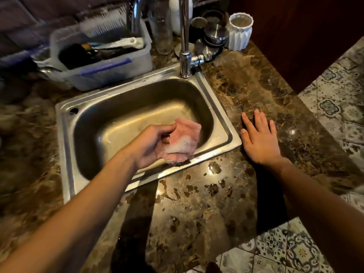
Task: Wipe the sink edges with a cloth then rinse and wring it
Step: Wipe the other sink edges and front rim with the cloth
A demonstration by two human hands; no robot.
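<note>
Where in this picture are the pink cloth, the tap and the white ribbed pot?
pink cloth (182, 138): head view, on its soapy middle.
tap (185, 46): head view, on its upright chrome stem.
white ribbed pot (240, 34): head view, on its ribbed side.

At my eleven o'clock I'm seeing a clear plastic tub (110, 69) sitting on the marble countertop (256, 91); a white ribbed pot (240, 32) is standing at one o'clock.

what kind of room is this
Most likely a home kitchen. A stainless steel sink with a chrome tap is set into a brown marble-look counter, and a plastic tub of brushes and sponges sits behind it. The left hand holds a soapy pink cloth.
</note>
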